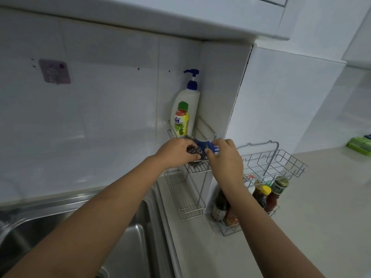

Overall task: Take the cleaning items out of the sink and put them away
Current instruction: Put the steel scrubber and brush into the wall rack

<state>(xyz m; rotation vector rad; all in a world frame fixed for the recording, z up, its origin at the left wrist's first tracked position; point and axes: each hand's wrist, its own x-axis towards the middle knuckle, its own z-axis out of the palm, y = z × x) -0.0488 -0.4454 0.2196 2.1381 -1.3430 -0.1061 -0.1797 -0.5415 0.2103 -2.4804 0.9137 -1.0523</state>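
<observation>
Fingers of the left hand clamped a silver steel-wool scourer on the upper wire shelf's front edge; the right hand gripped a blue-handled brush beside it. Both looked light; the springy scourer suited pinching, the stiff brush its handle.

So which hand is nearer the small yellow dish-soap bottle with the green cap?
Left. The left hand sits just below the yellow dish-soap bottle on the steel wool scrubber; the right hand is further right, holding the blue brush.
</observation>
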